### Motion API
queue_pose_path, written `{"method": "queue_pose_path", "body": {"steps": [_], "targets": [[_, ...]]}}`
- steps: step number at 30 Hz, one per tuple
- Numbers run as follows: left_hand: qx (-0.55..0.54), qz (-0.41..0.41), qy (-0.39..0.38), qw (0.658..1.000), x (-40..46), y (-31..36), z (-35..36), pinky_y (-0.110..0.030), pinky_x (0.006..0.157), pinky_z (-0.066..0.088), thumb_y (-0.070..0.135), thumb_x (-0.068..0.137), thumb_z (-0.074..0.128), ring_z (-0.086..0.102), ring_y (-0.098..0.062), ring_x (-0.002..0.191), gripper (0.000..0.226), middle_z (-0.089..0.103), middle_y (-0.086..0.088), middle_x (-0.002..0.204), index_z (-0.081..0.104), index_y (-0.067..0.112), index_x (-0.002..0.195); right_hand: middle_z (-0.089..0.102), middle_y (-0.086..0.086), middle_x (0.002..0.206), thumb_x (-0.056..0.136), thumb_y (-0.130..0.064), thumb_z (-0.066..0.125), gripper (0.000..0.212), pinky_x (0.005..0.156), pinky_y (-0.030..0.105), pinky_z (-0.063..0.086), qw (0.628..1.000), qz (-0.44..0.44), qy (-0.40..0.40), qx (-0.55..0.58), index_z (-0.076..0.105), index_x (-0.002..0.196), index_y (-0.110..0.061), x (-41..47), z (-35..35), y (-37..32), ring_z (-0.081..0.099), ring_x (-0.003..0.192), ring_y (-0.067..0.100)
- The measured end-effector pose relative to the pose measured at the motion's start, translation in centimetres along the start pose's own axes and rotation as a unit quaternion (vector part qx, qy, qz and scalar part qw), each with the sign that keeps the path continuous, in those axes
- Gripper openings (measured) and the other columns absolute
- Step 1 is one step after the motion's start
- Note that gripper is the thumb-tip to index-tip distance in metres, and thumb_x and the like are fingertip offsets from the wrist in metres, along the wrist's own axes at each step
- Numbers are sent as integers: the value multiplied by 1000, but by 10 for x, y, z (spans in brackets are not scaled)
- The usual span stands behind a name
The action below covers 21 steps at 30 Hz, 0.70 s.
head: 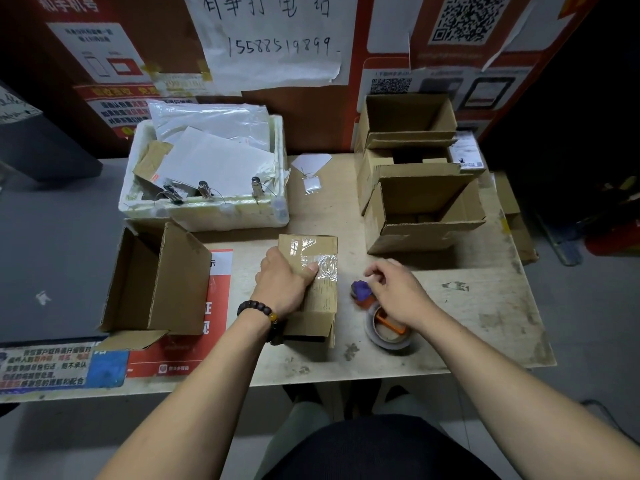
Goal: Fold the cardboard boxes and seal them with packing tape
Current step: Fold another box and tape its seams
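Two bare hands work at a worn desk (450,323). The left hand (282,282) grips a small taped cardboard box (313,271) near the middle of the desk's near edge, fingers curled over its left side, thumb on the shiny tape across its top. The box's long axis runs from the near edge toward the far edge, with its open end flaps facing the person. It looks light and stiff, though thin walls would dent under pressure; holding it by its edges seems safest. The right hand (398,292) hovers loosely curled, holding nothing, just above a tape dispenser (384,323) lying right of the box. Open boxes (422,216) stand at the far right corner.
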<state>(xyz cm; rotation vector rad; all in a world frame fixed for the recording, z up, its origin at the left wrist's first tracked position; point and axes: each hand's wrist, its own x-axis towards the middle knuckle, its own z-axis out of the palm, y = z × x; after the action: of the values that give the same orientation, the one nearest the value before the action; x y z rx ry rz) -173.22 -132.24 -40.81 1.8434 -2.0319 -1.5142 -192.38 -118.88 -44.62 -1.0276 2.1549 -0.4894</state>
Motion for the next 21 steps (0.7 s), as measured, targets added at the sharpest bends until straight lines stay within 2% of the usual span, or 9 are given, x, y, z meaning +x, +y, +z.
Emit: {"method": "queue_pose_path", "body": {"steps": [2, 3, 6, 8, 11, 13, 15, 18, 21], "targets": [[-3, 0, 2, 1000, 1, 0, -2, -52, 104, 47, 68, 69, 63, 56, -35, 120, 81, 55, -11, 134, 44, 12, 125, 50, 3, 135, 95, -18, 59, 40, 101, 32, 44, 974, 32, -46, -218, 53, 135, -21, 3, 6, 23, 47, 125, 21], [-6, 2, 2, 1000, 0, 1, -3, -51, 103, 47, 66, 71, 65, 56, -35, 120, 79, 56, -11, 134, 45, 12, 125, 47, 6, 137, 93, -20, 61, 45, 104, 36, 43, 958, 58, -78, -270, 50, 137, -18, 3, 10, 33, 43, 129, 26], [-17, 10, 2, 1000, 2, -1, -1, -43, 103, 47, 53, 86, 72, 58, -32, 121, 66, 57, -9, 135, 45, 13, 131, 53, 9, 132, 93, -21, 61, 37, 93, 35, 47, 951, 94, -97, -279, 52, 128, -15, 0, 16, 48, 52, 120, 28], [-19, 11, 1, 1000, 2, -2, -1, -34, 97, 45, 49, 90, 72, 58, -29, 122, 63, 58, -7, 137, 44, 15, 135, 59, 9, 122, 93, -23, 63, 26, 80, 33, 45, 959, 93, -67, -258, 52, 114, -15, -1, 17, 53, 58, 109, 27], [-14, 6, 7, 1000, -2, -3, -2, -32, 95, 43, 56, 87, 71, 58, -28, 123, 68, 60, -4, 136, 44, 17, 136, 60, 7, 104, 87, -25, 73, 35, 70, 34, 47, 984, 107, -51, -129, 43, 102, -16, -3, 11, 55, 61, 92, 23], [26, 13, 45, 999, -7, -3, -1, -43, 103, 46, 69, 76, 65, 56, -32, 126, 82, 59, -6, 136, 46, 17, 137, 61, 2, 102, 86, -19, 74, 39, 68, 32, 53, 994, 104, -42, -2, 42, 108, -21, -11, -1, 47, 62, 87, 16], [88, 58, 117, 987, -15, 0, 1, -51, 109, 41, 68, 78, 62, 50, -34, 130, 85, 56, -8, 140, 45, 15, 143, 59, -5, 114, 86, -10, 74, 53, 73, 27, 53, 992, 54, -22, 116, 45, 126, -31, -24, -18, 35, 63, 96, 10], [70, 170, 188, 965, -31, 14, 0, -45, 105, 44, 56, 92, 62, 56, -26, 121, 57, 64, -2, 128, 57, 18, 135, 53, -18, 123, 81, 3, 73, 82, 87, 26, 54, 977, -77, 59, 189, 48, 139, -49, -44, -41, 14, 59, 112, 6], [-111, 127, 54, 984, -49, 32, -6, -41, 91, 58, 52, 94, 66, 72, -15, 98, 31, 77, 6, 101, 72, 24, 106, 48, -19, 121, 78, 9, 70, 96, 85, 25, 52, 971, -163, 99, 146, 44, 144, -55, -56, -55, 2, 53, 109, 5]]}}
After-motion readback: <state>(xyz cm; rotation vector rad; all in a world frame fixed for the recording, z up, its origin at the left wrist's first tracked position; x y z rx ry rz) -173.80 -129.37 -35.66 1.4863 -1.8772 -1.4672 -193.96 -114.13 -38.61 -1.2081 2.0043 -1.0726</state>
